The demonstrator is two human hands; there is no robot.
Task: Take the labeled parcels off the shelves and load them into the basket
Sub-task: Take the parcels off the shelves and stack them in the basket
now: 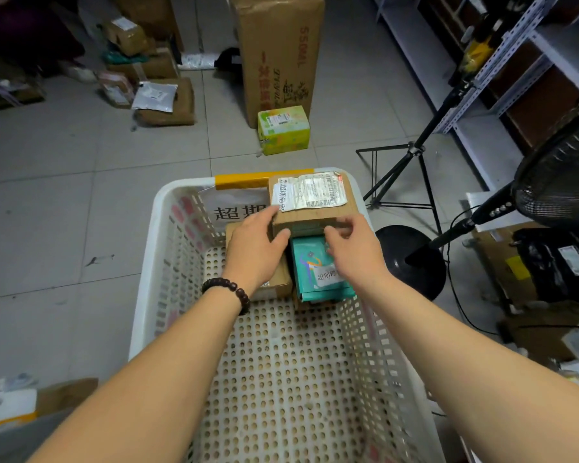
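Note:
A white perforated plastic basket (181, 262) stands on the floor right in front of me. At its far end sits a brown cardboard parcel (318, 215) with white shipping labels on top. My left hand (254, 248) grips its near left corner, thumb on the front face. My right hand (355, 248) holds its near right edge with curled fingers. Beneath the box lie a teal labeled parcel (310, 272) and another brown box (278, 284), partly hidden by my left hand.
A tall cardboard box (278, 51) and a small yellow-green box (283, 130) stand on the tiled floor beyond the basket. Loose parcels (154, 95) lie far left. A metal shelf (502, 61), a tripod (411, 168) and a black fan (555, 175) crowd the right.

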